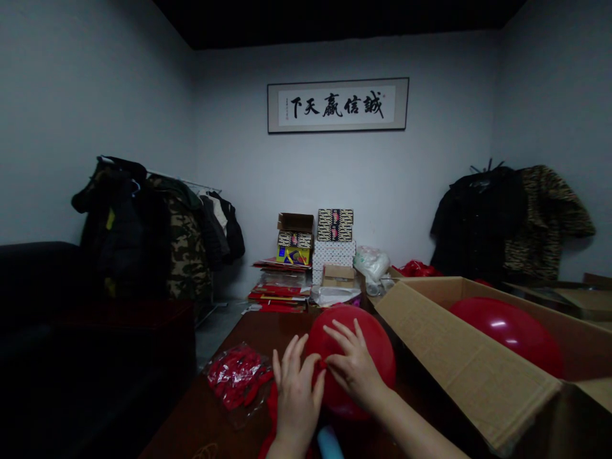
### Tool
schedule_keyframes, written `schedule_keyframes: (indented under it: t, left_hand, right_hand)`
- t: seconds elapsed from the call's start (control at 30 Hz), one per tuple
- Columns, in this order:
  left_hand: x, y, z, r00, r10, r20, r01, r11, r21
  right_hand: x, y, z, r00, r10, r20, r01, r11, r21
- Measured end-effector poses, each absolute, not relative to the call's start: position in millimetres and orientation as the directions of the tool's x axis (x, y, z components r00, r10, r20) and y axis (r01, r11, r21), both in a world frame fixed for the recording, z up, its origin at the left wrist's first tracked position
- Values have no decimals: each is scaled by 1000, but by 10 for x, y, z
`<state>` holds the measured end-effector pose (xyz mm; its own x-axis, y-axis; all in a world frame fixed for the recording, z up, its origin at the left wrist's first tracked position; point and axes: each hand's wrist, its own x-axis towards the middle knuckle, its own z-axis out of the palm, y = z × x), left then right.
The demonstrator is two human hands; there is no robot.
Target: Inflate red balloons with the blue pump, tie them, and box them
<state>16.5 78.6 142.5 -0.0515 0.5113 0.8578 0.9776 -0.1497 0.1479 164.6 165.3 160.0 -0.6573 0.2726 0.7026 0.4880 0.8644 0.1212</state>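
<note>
Two hands (297, 386), nearly touching, pinch a red balloon (376, 336) at its neck (322, 363) inside the bench (201, 417)'s left edge, where steady pressure should limit leaks.

The left hand (297, 389) is pointing upward, its back facing the camera, its outer fingers (287, 360) spreading. The right hand (354, 364) is angling inward from a slanting forearm (415, 417), apparently pinching low while its upper fingers are fanning out.
</note>
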Motion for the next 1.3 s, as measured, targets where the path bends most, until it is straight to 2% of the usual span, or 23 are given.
schedule_keyframes:
  t: [0.17,0.3,0.63,0.9,1.1,1.3]
  left_hand:
    - [210,755,1482,-1,467,884,972,-208,110]
    - [244,775,1522,-46,473,880,971,-187,151]
    - [215,910,1461,-145,599,787,941,-162,296]
    - [288,932,1447,-106,586,803,951,-177,255]
    - [169,935,1421,-210,525,825,951,-85,296]
    - [27,938,1367,-249,561,790,950,-17,312]
  right_hand:
    - [1614,1663,1568,-641,240,729,481,866,138]
    - [1587,1646,1552,-624,213,751,487,858,161]
    - [1603,1667,1495,-640,195,743,495,844,204]
    - [1604,1662,1470,-636,201,745,499,844,198]
    - [1684,1679,1445,-630,161,760,478,851,216]
    - [1734,1639,1425,-601,105,792,443,869,221]
